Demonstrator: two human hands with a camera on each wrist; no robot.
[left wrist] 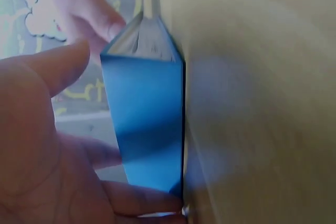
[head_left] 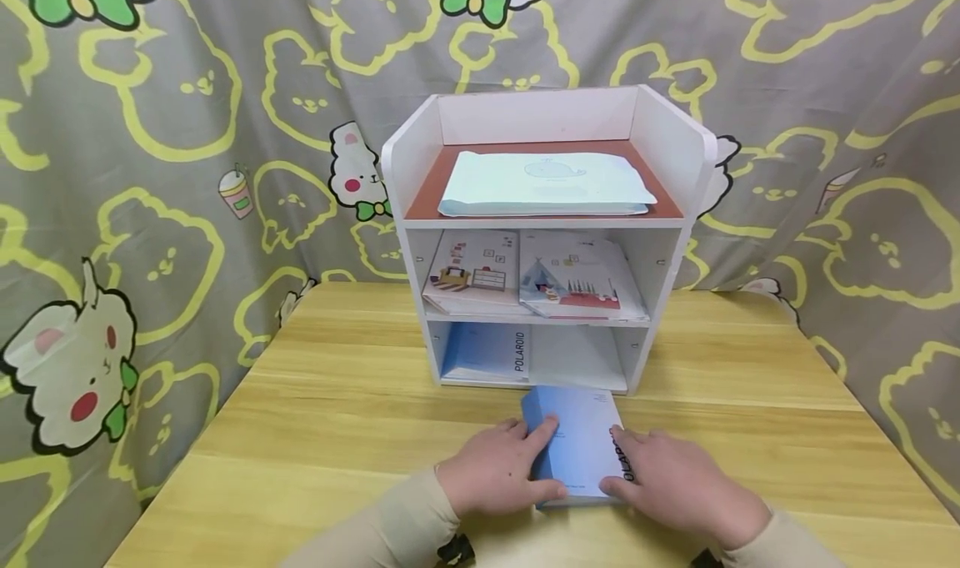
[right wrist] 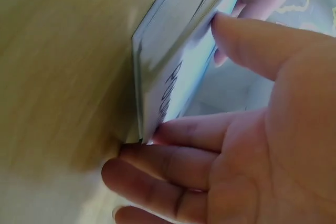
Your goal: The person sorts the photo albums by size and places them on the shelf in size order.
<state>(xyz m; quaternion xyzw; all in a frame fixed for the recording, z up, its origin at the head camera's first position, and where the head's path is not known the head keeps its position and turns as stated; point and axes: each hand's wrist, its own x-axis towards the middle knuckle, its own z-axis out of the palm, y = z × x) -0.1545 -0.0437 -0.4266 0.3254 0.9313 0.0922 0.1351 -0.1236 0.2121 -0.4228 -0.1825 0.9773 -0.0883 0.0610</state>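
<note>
A blue-and-white photo album (head_left: 579, 443) marked POLAROID lies flat on the table in front of the lower shelf. In the head view my left hand (head_left: 501, 468) is at its left side, index fingertip on the cover and thumb near the front corner. The left wrist view shows the fingers stretched along the blue spine (left wrist: 147, 119). At the album's right side is my right hand (head_left: 675, 480), thumb near the front corner and index finger farther back. Page edges (right wrist: 181, 17) show in the right wrist view, where the fingers reach along the album's side.
A white shelf unit (head_left: 676, 268) stands behind. A similar blue album (head_left: 483, 351) lies at the left of its bottom compartment. Two illustrated booklets (head_left: 573, 280) lie in the middle one, and a pale whale-print packet (head_left: 547, 186) lies on top. A patterned curtain (head_left: 172, 243) surrounds the wooden table (head_left: 330, 401).
</note>
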